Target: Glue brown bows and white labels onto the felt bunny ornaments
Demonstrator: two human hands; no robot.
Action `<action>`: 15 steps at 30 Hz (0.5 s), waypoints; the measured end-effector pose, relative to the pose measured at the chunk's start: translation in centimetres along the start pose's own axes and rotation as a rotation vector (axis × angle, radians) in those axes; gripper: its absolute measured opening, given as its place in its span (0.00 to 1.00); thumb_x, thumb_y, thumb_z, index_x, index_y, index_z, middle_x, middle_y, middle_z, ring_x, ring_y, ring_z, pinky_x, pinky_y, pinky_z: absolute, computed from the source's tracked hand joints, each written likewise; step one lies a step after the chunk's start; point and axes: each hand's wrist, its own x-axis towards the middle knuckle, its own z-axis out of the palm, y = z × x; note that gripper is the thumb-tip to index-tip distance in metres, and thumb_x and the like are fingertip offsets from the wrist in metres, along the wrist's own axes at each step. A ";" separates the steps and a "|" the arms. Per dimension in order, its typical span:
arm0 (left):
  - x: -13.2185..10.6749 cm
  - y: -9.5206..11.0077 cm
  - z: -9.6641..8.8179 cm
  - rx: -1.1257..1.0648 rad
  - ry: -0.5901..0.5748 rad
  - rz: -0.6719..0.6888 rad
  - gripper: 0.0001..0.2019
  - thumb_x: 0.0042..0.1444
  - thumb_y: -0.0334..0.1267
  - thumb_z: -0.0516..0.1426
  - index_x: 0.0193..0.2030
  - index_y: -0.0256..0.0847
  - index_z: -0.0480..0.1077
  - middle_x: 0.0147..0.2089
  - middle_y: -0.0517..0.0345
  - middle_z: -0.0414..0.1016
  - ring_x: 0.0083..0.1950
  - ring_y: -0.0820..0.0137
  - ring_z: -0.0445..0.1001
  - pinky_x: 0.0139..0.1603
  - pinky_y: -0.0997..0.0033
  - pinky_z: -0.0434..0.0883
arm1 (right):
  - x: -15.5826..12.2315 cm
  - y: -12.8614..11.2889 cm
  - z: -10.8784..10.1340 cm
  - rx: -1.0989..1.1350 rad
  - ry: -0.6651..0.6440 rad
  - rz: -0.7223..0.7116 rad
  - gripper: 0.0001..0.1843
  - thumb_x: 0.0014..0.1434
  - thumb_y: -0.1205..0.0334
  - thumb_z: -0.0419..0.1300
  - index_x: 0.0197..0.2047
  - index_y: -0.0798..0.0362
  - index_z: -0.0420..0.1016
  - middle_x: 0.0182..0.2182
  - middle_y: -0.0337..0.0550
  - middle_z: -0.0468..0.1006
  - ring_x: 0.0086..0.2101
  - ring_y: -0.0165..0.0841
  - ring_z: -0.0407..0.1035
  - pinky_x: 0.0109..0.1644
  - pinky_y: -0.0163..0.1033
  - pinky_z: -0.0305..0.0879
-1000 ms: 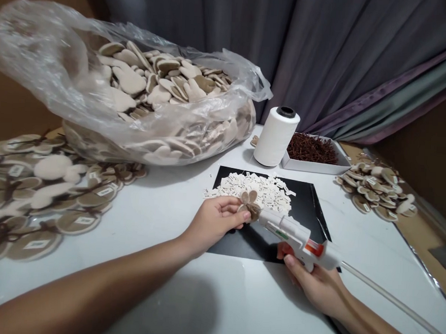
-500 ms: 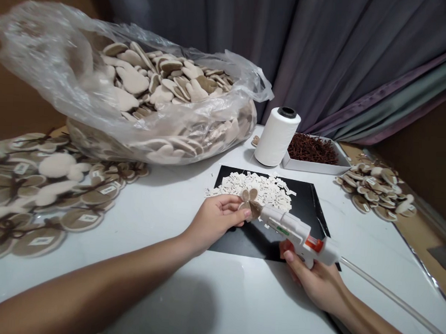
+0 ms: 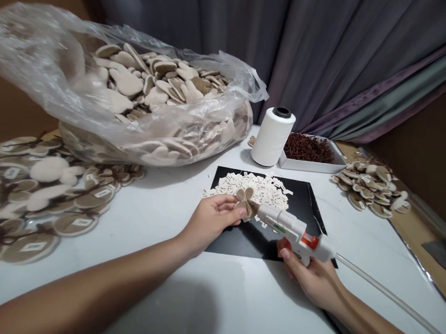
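Above the black mat [image 3: 244,242], the left hand [image 3: 209,223] pinches a tan felt piece [image 3: 246,202] between fingers and thumb. The right hand [image 3: 310,281] closes around a hot glue gun [image 3: 292,229], nozzle near the piece, a steady position for exact work.

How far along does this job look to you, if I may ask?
Done: the labelled discs with brown ties at the left, and apparently the smaller pile at the right. In hand: the left hand holds a small tan eared piece beside the hot glue gun in the right hand. Remaining: the plastic bag heaped with blank shapes, and the paper labels on the black board.
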 end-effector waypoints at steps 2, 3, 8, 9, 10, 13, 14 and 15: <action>0.0 0.1 0.1 -0.013 0.008 -0.003 0.14 0.45 0.39 0.66 0.39 0.38 0.74 0.36 0.56 0.79 0.36 0.74 0.75 0.34 0.79 0.72 | 0.0 0.1 0.0 0.004 -0.003 0.007 0.18 0.61 0.48 0.51 0.32 0.52 0.73 0.19 0.41 0.71 0.24 0.35 0.68 0.26 0.36 0.65; 0.0 0.1 0.1 -0.020 0.012 -0.006 0.14 0.45 0.39 0.66 0.39 0.38 0.74 0.36 0.56 0.79 0.36 0.74 0.75 0.34 0.79 0.72 | 0.0 0.1 0.0 0.007 -0.005 0.010 0.18 0.61 0.48 0.51 0.32 0.52 0.73 0.19 0.41 0.71 0.24 0.35 0.68 0.26 0.37 0.65; 0.0 0.0 0.0 -0.030 0.022 -0.013 0.15 0.45 0.39 0.66 0.40 0.37 0.74 0.36 0.56 0.79 0.36 0.74 0.75 0.35 0.80 0.71 | 0.3 -0.3 0.0 0.020 -0.021 -0.010 0.19 0.61 0.48 0.50 0.30 0.52 0.72 0.19 0.41 0.70 0.24 0.35 0.68 0.27 0.37 0.65; 0.0 0.0 -0.1 -0.025 0.023 -0.012 0.15 0.45 0.39 0.66 0.40 0.37 0.74 0.36 0.56 0.79 0.36 0.74 0.75 0.35 0.80 0.71 | 0.4 -0.4 0.0 0.019 -0.028 -0.006 0.19 0.61 0.48 0.50 0.30 0.52 0.72 0.18 0.41 0.70 0.24 0.35 0.67 0.26 0.36 0.64; -0.1 -0.1 -0.1 -0.019 0.024 -0.012 0.15 0.45 0.39 0.66 0.40 0.37 0.74 0.37 0.55 0.79 0.36 0.74 0.75 0.35 0.80 0.71 | 0.4 -0.4 0.0 0.017 -0.036 0.002 0.20 0.61 0.48 0.50 0.30 0.53 0.72 0.18 0.41 0.69 0.23 0.34 0.67 0.25 0.36 0.63; -0.1 -0.1 -0.2 -0.015 0.026 -0.008 0.15 0.46 0.39 0.66 0.40 0.37 0.74 0.36 0.55 0.78 0.36 0.74 0.74 0.35 0.80 0.71 | 0.4 -0.3 0.1 0.021 -0.053 0.029 0.20 0.61 0.48 0.49 0.31 0.53 0.72 0.16 0.39 0.67 0.20 0.33 0.64 0.22 0.35 0.60; -0.1 -0.1 -0.2 -0.015 0.025 -0.005 0.15 0.45 0.39 0.66 0.39 0.37 0.74 0.35 0.56 0.78 0.35 0.75 0.74 0.34 0.80 0.71 | 0.3 -0.2 0.2 0.028 -0.052 0.032 0.19 0.61 0.48 0.49 0.32 0.53 0.72 0.15 0.39 0.66 0.19 0.33 0.64 0.21 0.35 0.60; -0.2 0.0 -0.2 -0.015 0.023 -0.003 0.14 0.45 0.39 0.66 0.39 0.37 0.74 0.35 0.56 0.78 0.34 0.75 0.74 0.34 0.80 0.70 | 0.3 0.0 0.3 0.035 -0.046 0.032 0.19 0.61 0.48 0.49 0.32 0.53 0.72 0.15 0.39 0.66 0.19 0.33 0.64 0.21 0.35 0.60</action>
